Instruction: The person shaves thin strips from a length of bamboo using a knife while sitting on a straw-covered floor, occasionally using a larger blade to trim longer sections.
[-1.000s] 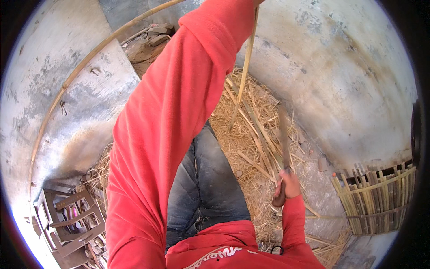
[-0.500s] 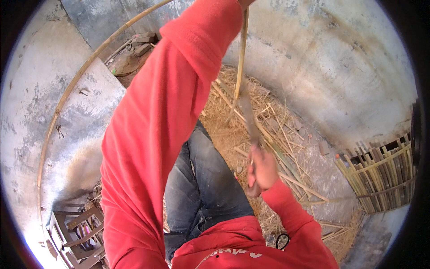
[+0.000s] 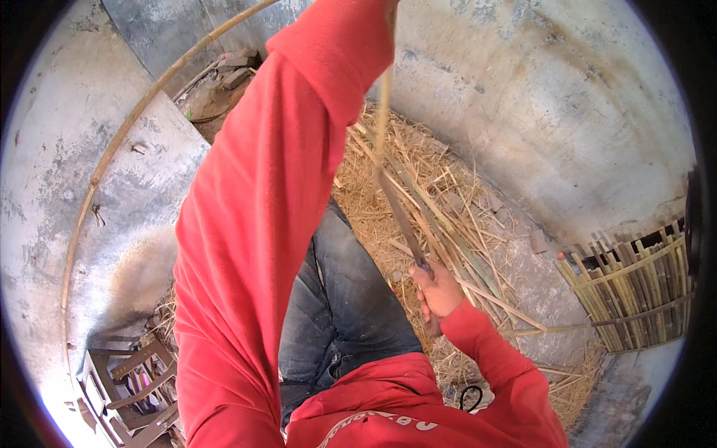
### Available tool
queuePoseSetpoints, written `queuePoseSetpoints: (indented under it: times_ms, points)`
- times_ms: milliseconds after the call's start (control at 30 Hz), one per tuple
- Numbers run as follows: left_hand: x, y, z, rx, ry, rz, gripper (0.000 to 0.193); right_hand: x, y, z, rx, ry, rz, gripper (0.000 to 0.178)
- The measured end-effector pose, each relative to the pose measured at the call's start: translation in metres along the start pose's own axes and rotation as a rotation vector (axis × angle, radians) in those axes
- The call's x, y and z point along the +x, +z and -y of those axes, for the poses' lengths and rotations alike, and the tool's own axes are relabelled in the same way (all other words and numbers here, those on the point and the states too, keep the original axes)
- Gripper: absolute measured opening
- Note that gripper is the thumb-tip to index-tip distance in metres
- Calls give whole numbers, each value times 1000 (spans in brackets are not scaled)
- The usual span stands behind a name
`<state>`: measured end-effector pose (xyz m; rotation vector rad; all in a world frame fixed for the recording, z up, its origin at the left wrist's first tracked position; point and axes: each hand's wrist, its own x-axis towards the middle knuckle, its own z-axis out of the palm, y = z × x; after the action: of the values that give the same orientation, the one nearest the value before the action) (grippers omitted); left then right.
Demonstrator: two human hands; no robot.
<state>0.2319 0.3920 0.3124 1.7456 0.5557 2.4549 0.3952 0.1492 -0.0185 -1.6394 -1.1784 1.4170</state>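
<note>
My right hand (image 3: 439, 291) is closed around the handle of a long, dark-bladed machete (image 3: 401, 218). Its blade slants up and left from my fist. The blade's far end meets the lower part of an upright, pale bamboo strip (image 3: 385, 119), slightly blurred. That strip runs up beside my raised left sleeve (image 3: 254, 201) and out through the top edge. My left hand lies beyond that edge, so its fingers and grip are hidden.
Straw and bamboo offcuts (image 3: 448, 216) cover the floor along the plastered wall (image 3: 553, 134). A slatted bamboo basket (image 3: 635, 291) stands at right. A long curved pole (image 3: 93, 183) arcs along the left. A broken wooden frame (image 3: 123, 388) lies lower left, bricks (image 3: 235, 75) upper left.
The machete's blade has swung left and now meets the bamboo strip. The strip has shifted left along with my left sleeve. My right hand stays closed on the handle, slightly lower.
</note>
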Motion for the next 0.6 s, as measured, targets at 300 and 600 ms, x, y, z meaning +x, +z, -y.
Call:
queuePoseSetpoints:
  times_ms: [300,600]
  points:
    - [16,-22,22,-396,-194,167,50,-41,-61,133,622,-535,-308,34]
    - [22,-29,10,-539,-306,445,48,-27,16,24,100,192,217,35]
